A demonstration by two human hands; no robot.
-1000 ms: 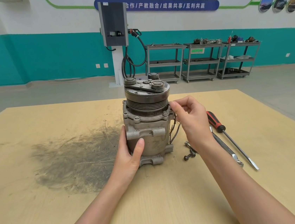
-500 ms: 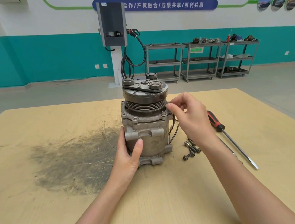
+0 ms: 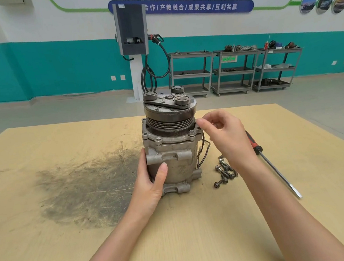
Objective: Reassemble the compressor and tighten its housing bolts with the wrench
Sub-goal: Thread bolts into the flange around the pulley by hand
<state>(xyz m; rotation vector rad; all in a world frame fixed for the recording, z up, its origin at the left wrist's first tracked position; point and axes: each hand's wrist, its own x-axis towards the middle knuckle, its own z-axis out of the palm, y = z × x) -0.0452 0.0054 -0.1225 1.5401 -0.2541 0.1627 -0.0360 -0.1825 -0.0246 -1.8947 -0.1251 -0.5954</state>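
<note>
Right fingers [image 3: 203, 124]: thumb and forefinger pinched together at the right rim of the compressor's upper flange, beside a seated bolt head; whether a bolt sits between the tips cannot be told, as they hide that spot.
Right hand [image 3: 227, 139]: raised beside the pulley, other fingers curled loosely, wrist above the loose bolts.
Left hand [image 3: 151, 182]: grips the lower left of the compressor body, thumb pressed across the front, fingers wrapped behind out of sight.
Compressor [image 3: 172, 143]: upright near the middle of the surface, grooved pulley and clutch plate on top, mounting lugs at the base, black wires looping from its right side.
Loose bolts [image 3: 224, 171]: a small heap lying just right of the compressor base.
Screwdriver [image 3: 271, 162]: red and black handle, long flat blade, lying toward the right edge, tip pointing to the near side.
Surface [image 3: 74, 259]: pale wooden board with a dark greasy smear left of the compressor.
Background: grey charging unit [image 3: 130, 27] on the wall, three metal carts [image 3: 235, 69] along it.
</note>
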